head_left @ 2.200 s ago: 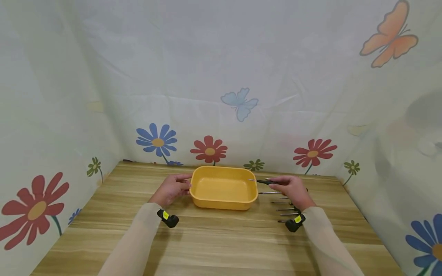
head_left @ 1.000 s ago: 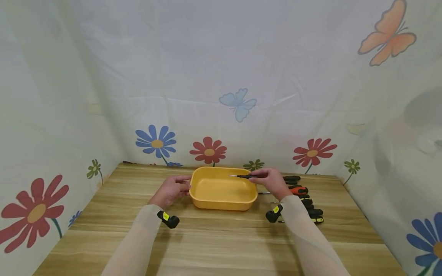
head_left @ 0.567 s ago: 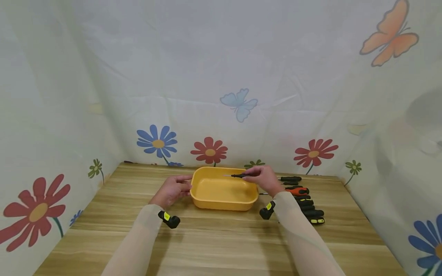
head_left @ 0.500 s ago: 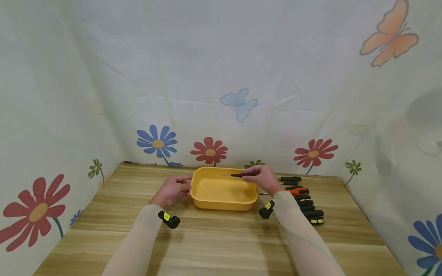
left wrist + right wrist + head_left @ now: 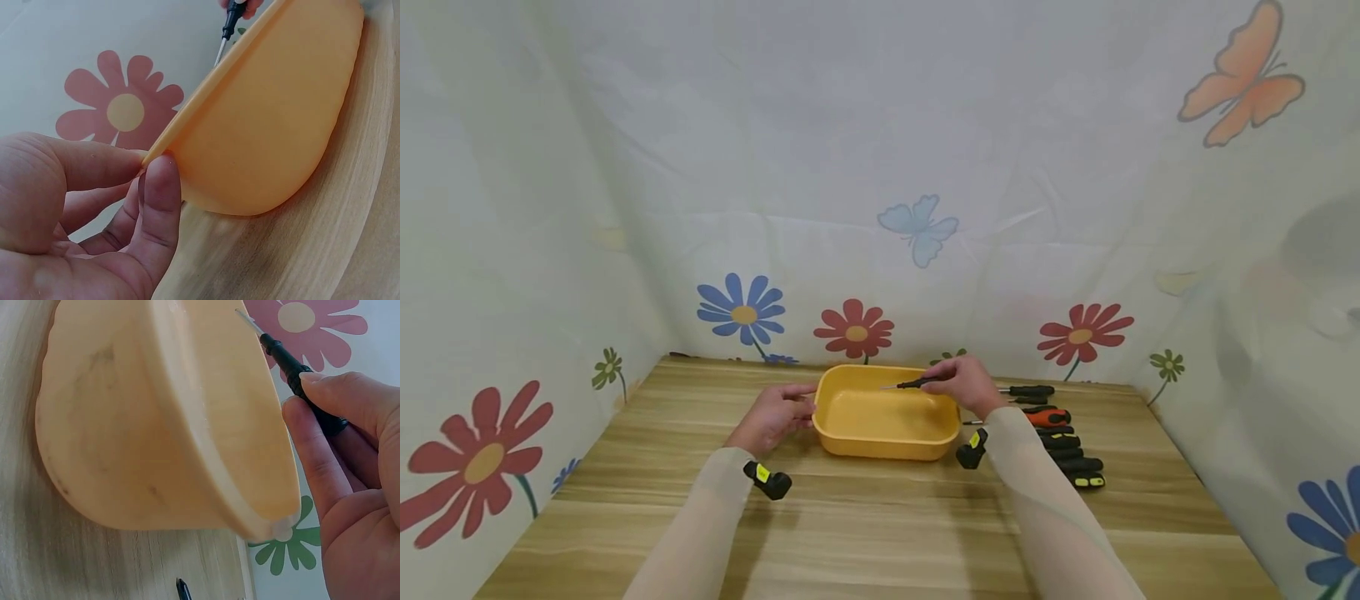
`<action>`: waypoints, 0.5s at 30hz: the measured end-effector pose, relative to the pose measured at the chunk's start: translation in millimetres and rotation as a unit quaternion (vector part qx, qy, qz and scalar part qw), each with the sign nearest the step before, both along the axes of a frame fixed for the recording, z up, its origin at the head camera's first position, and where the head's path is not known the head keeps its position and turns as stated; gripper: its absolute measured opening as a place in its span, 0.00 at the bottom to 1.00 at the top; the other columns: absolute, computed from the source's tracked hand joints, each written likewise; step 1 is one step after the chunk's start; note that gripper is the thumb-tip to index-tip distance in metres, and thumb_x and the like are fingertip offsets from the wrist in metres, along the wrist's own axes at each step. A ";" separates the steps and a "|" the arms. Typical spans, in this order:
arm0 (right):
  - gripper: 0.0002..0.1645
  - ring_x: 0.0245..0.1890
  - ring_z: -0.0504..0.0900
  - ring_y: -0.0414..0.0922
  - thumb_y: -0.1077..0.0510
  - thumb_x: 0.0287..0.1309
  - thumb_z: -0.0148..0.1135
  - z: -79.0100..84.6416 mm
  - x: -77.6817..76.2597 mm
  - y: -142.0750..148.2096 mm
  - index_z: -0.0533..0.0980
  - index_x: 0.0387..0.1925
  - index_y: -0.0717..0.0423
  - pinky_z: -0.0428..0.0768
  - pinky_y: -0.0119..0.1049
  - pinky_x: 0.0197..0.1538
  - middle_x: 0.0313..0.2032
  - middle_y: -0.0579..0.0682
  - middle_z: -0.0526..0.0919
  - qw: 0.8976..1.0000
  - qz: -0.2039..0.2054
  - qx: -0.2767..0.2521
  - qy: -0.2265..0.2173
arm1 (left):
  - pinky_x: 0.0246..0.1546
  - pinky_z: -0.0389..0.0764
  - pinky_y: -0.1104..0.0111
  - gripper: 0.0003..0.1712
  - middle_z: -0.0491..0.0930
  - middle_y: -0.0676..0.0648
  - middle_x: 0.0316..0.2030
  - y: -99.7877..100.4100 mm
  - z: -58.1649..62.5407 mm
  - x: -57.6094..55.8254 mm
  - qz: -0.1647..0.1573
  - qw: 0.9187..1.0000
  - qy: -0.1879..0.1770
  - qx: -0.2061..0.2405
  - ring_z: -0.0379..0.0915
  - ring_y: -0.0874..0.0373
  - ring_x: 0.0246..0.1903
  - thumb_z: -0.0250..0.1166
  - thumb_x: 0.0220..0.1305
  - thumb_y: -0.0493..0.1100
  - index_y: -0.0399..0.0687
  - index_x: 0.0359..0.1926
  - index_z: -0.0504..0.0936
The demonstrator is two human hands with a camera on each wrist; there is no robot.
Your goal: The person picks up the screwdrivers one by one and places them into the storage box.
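A yellow plastic basin (image 5: 880,446) stands on the wooden table, its inside bare in the head view. My left hand (image 5: 772,417) pinches the basin's left rim between thumb and fingers, as the left wrist view shows close up. Over the basin's right half, my right hand (image 5: 966,386) holds a small black-handled screwdriver (image 5: 284,360) between thumb and fingers. Its thin metal shaft (image 5: 889,387) points left, above the basin's interior. In the right wrist view the handle's end lies partly behind the fingers.
Several screwdrivers lie in a column right of the basin, among them an orange-and-black one (image 5: 1049,417) and a black-and-yellow one (image 5: 1087,480). My right forearm covers some of their shafts. A flower-printed curtain (image 5: 820,250) hangs behind the table (image 5: 865,525).
My right hand has carried the screwdriver leftward from beside the basin to over it, and its tip now dips slightly. The left hand stays at the left rim.
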State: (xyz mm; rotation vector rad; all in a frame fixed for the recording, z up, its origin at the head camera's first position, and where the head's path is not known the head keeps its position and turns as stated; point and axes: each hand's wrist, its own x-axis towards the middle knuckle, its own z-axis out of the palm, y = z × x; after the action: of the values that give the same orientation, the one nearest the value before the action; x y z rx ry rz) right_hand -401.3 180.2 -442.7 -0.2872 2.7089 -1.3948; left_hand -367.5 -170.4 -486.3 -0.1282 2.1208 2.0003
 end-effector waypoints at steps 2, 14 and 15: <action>0.11 0.44 0.84 0.45 0.54 0.55 0.77 -0.1 -1.8 -2.3 0.89 0.42 0.45 0.86 0.41 0.52 0.44 0.46 0.88 1.000 0.000 0.004 -0.002 | 0.43 0.89 0.66 0.27 0.79 0.36 0.47 -0.1 0.4 0.4 -0.001 1.000 0.000 0.001 0.81 0.54 0.33 0.62 0.69 0.30 0.39 0.69 0.75; 0.10 0.43 0.83 0.45 0.54 0.53 0.79 2.7 -6.7 -13.3 0.90 0.39 0.45 0.86 0.42 0.51 0.45 0.47 0.87 0.999 0.017 0.049 0.004 | 0.48 0.88 0.62 0.27 0.77 0.31 0.56 0.6 2.3 3.2 0.000 1.000 0.000 -0.001 0.82 0.54 0.34 0.61 0.70 0.30 0.40 0.69 0.75; 0.10 0.43 0.83 0.45 0.54 0.53 0.79 2.9 -7.2 -13.6 0.90 0.40 0.46 0.86 0.42 0.51 0.45 0.47 0.87 0.999 0.018 0.050 0.002 | 0.48 0.88 0.62 0.27 0.77 0.31 0.56 0.9 2.5 3.3 -0.001 1.000 0.000 -0.001 0.82 0.54 0.34 0.61 0.71 0.30 0.40 0.69 0.75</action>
State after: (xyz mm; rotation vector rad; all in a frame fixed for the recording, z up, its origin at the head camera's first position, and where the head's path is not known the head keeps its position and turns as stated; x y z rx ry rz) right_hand -408.4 166.5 -439.8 -0.3296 2.7517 -1.2460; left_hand -364.2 -169.5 -483.9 -0.1269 2.1226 1.9972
